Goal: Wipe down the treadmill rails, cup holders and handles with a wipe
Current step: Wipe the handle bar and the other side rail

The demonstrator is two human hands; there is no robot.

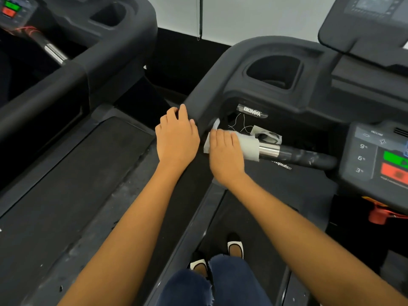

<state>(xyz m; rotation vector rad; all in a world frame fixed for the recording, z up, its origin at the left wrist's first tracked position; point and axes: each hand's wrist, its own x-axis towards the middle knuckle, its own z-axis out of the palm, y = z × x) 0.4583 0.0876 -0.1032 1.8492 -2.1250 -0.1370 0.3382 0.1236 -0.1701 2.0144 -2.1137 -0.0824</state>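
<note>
A white wipe (248, 146) is wrapped around the left end of the treadmill's front handle (293, 153), a bar with a shiny metal sleeve and a black grip. My right hand (225, 154) is closed over the wipe and the bar. Just to its left, my left hand (176, 135) rests on the black side rail (198, 102), fingers curled over its edge. Behind the handle, a deep cup holder (273, 70) is sunk into the black console.
The control panel (379, 155) with green and red buttons sits to the right. A red safety clip (378, 214) hangs below it. A second treadmill (77, 62) stands to the left. My feet stand on the belt (254, 217).
</note>
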